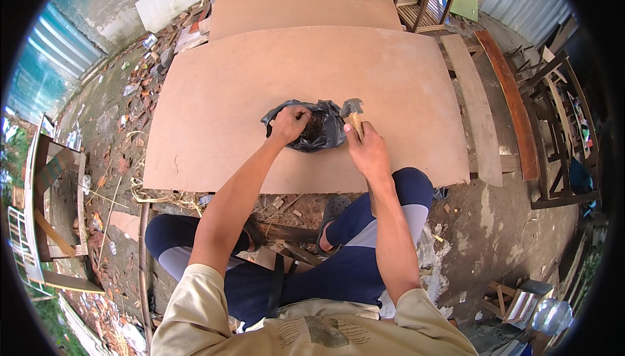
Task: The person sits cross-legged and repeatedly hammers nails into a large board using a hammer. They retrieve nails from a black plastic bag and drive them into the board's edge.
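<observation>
A crumpled black plastic bag lies spread on a large brown board. Inside it is a heap of small dark brown bits, too fine to make out. My left hand is over the bag's left part, its fingers curled together at the edge of the heap; whatever is between them is hidden. Just right of the bag, my right hand is wrapped round the wooden handle of a hammer. The hammer's dark metal head points up and away from me, close to the bag's right edge.
Behind the large board lies another brown sheet. Loose planks run along the right, with a wooden frame at the back right. Debris and leaves litter the ground on the left. My bent legs are under the board's near edge.
</observation>
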### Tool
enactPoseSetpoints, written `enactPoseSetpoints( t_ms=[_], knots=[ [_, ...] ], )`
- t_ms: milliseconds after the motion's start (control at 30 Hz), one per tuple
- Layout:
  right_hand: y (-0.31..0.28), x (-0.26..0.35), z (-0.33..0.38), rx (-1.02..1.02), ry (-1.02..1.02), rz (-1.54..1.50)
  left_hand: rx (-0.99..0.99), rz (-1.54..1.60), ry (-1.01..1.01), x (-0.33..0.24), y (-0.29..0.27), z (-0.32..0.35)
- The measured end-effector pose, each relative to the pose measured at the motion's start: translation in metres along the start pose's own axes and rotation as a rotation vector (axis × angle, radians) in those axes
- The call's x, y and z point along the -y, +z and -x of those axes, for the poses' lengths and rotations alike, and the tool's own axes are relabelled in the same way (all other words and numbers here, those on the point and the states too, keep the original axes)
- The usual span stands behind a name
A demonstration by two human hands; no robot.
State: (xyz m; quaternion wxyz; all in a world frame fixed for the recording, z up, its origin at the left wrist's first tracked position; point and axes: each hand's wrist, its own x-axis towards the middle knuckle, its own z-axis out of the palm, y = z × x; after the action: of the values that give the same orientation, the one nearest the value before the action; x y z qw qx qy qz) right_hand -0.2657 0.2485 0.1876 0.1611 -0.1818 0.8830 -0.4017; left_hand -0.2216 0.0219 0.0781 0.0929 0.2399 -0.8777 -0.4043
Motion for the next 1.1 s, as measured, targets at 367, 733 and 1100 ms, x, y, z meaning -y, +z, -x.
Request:
enactPoseSetpoints(
  t_ms=[367, 733, 1100],
  knots=[
    [0.002, -0.004, -0.002, -0.018, -0.02, 0.01, 0.003, 0.028, -0.019, -0.005, 0.001, 0.0],
    [0.017, 0.008, 0.005, 0.013, -0.1, 0.056, -0.145, 0.444, -0.039, 0.011, -0.003, 0.038],
    [0.115, 0.017, 0.028, 0.437, -0.099, 0.001, -0.454, 0.249, -0.219, 0.12, -0.125, 0.133]
  ],
)
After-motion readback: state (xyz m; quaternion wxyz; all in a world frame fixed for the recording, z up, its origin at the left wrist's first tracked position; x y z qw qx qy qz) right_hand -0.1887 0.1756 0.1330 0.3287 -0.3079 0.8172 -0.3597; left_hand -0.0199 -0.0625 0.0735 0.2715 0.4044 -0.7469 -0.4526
